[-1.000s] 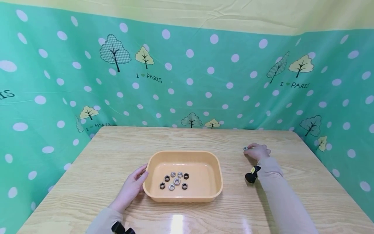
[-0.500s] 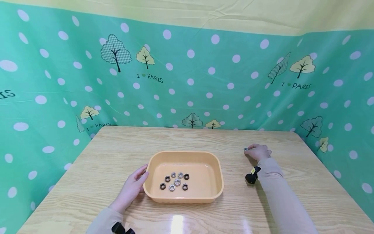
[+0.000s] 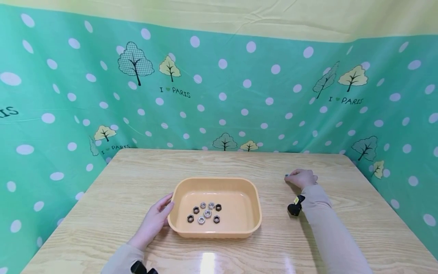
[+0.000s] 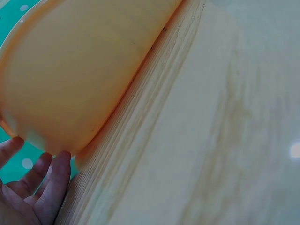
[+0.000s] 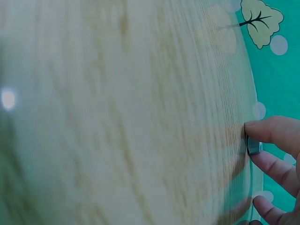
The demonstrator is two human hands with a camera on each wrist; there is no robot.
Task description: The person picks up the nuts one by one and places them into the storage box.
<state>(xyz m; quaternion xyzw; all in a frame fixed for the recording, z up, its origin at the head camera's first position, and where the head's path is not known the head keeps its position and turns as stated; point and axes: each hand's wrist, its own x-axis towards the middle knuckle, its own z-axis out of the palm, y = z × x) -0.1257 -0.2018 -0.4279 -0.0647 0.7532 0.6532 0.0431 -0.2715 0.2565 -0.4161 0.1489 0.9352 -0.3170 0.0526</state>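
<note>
A shallow orange-tan plastic bin (image 3: 239,224) sits mid-table in the head view. Several hex nuts (image 3: 207,214), some silver and some black, lie inside, mostly toward its left half. My left hand (image 3: 155,219) is at the bin's left end, thumb and fingertips against the outside of the wall near the rim. Off to the right, my right hand (image 3: 302,178) pinches a small metal nut (image 5: 253,146) between thumb and index finger, close over the table. In the right wrist view the nut shows edge-on, partly covered by the fingertips; the other fingers are bent loosely below.
The pale wood-grain table (image 3: 232,163) ends at a green dotted cloth (image 3: 212,91) printed with trees, which hangs behind and along both sides. A black wrist camera (image 3: 295,205) is strapped on the right sleeve.
The nut in my right fingers has turned slightly, showing less of its hole in the head view. My left hand and the bin hold the same place.
</note>
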